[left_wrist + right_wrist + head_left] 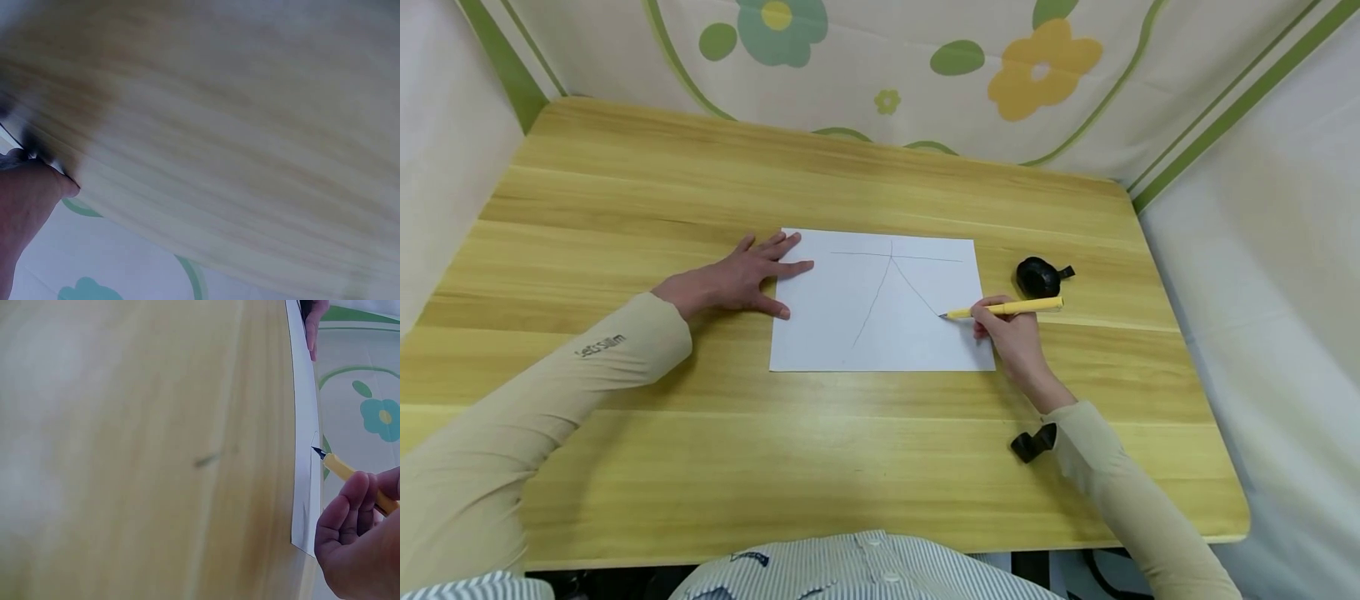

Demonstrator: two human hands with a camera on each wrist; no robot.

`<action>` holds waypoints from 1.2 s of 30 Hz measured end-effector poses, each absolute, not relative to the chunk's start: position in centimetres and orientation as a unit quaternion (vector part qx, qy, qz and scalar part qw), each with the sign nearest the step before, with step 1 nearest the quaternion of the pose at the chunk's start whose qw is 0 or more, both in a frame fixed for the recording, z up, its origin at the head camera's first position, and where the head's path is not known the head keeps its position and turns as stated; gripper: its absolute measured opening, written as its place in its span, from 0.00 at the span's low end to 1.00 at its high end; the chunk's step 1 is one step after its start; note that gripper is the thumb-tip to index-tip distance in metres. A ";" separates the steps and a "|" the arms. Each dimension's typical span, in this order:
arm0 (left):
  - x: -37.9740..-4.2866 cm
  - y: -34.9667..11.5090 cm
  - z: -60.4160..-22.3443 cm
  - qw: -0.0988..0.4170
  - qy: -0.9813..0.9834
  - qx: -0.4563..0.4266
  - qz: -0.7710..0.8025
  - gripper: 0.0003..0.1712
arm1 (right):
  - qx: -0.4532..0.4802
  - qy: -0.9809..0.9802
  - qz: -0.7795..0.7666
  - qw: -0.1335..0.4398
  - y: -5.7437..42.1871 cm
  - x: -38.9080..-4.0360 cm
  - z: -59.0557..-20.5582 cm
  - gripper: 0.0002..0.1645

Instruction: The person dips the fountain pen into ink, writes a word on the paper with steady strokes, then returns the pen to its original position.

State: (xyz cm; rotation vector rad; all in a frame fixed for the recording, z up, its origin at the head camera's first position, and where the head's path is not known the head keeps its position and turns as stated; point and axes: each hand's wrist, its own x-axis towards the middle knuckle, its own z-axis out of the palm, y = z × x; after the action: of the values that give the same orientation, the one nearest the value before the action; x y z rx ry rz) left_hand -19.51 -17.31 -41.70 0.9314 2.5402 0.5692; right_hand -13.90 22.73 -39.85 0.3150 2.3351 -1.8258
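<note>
A white sheet of paper [820, 337] lies on the table, bearing a thin, nearly level line, a short stroke crossing it and two lines slanting down from the crossing. My left hand [741, 279] rests with spread fingers on the sheet's left edge; the left wrist view shows only part of this hand [28, 200]. Between thumb and fingers my right hand [1018, 337] pinches a yellow fountain pen [1030, 306]. Its dark nib [319, 452] meets the paper at the lower end of the right slanting line.
A black rounded object [1037, 277] with a small tab sits on the table right of the paper. Another black piece [1033, 443] is beside the right sleeve. The wooden table [850, 467] ends at a flower-patterned curtain [865, 67] at the back.
</note>
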 end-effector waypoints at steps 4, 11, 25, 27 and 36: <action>-19.5 -17.3 -41.5 0.189 0.903 0.331 0.200 0.49 | 0.109 0.781 -0.610 0.079 22.8 -13.8 -39.8 0.05; -19.6 -17.4 -41.5 0.188 0.903 0.335 0.190 0.49 | 0.116 0.775 -0.616 0.079 23.0 -13.5 -39.7 0.04; -19.6 -17.5 -41.4 0.190 0.903 0.334 0.191 0.49 | 0.116 0.778 -0.612 0.085 22.9 -12.9 -38.3 0.03; -19.6 -17.5 -41.4 0.189 0.904 0.334 0.189 0.49 | 0.116 0.776 -0.614 0.084 22.7 -12.6 -37.9 0.03; -19.7 -17.5 -41.6 0.187 0.904 0.336 0.188 0.49 | 0.122 0.779 -0.610 0.084 23.1 -12.4 -38.1 0.02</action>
State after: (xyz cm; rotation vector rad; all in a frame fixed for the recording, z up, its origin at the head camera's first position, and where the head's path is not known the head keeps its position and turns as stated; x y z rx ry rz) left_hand -19.68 -17.48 -41.60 0.9464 2.5431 0.5293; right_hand -12.37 23.12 -38.09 0.3630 2.3234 -1.8184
